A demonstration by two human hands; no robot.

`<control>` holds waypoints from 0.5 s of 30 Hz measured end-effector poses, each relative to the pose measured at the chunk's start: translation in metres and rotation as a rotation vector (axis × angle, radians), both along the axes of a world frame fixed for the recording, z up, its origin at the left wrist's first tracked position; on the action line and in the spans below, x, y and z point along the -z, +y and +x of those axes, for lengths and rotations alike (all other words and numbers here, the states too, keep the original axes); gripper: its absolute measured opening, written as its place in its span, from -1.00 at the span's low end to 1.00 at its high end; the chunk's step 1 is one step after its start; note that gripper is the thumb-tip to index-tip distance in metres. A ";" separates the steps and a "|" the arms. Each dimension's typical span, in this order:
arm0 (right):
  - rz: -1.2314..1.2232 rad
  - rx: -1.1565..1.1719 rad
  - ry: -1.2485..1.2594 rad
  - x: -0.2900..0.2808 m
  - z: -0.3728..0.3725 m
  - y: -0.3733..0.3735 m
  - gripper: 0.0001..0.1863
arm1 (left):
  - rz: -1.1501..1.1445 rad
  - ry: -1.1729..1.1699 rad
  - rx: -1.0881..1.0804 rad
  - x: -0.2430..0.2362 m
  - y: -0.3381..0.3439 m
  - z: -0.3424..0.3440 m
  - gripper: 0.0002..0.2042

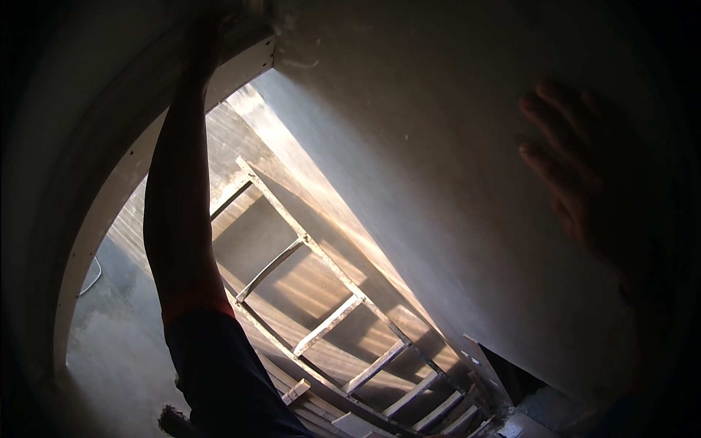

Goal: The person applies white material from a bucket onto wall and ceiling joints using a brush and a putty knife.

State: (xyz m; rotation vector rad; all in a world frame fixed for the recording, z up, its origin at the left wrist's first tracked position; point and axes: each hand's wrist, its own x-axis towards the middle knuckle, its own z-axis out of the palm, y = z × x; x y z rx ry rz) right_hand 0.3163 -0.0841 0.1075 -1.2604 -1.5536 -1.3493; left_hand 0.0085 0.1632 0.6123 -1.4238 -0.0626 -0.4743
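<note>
My right hand [573, 175] lies flat with fingers apart on a large grey wall panel [438, 182] at the right, holding nothing. My left arm rises from the lower edge in a dark sleeve with a red cuff. My left hand [203, 40] reaches the top of the frame, where the panel's upper corner meets a pale curved edge strip [109, 197]. That hand is in deep shadow and its fingers cannot be made out.
A wooden ladder [328, 317] with several rungs leans along a sunlit wall below the panel. A thin cable [93, 277] hangs on the grey wall at the left. Boards and debris [343, 420] lie at the ladder's foot.
</note>
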 end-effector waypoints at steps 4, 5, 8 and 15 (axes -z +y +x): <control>0.016 -0.008 -0.041 -0.002 -0.002 0.000 -0.64 | 0.139 0.149 -0.023 -0.009 -0.009 -0.024 -0.72; 0.015 -0.004 -0.039 -0.002 -0.001 0.000 -0.63 | 0.210 0.243 -0.022 -0.007 -0.011 -0.018 -0.72; 0.004 -0.005 -0.027 -0.002 -0.001 0.000 -0.63 | -0.077 -0.246 -0.157 0.016 -0.011 0.016 -0.71; 0.005 -0.036 -0.045 -0.005 -0.004 0.001 -0.61 | -0.087 0.040 0.069 -0.007 -0.005 -0.025 -0.73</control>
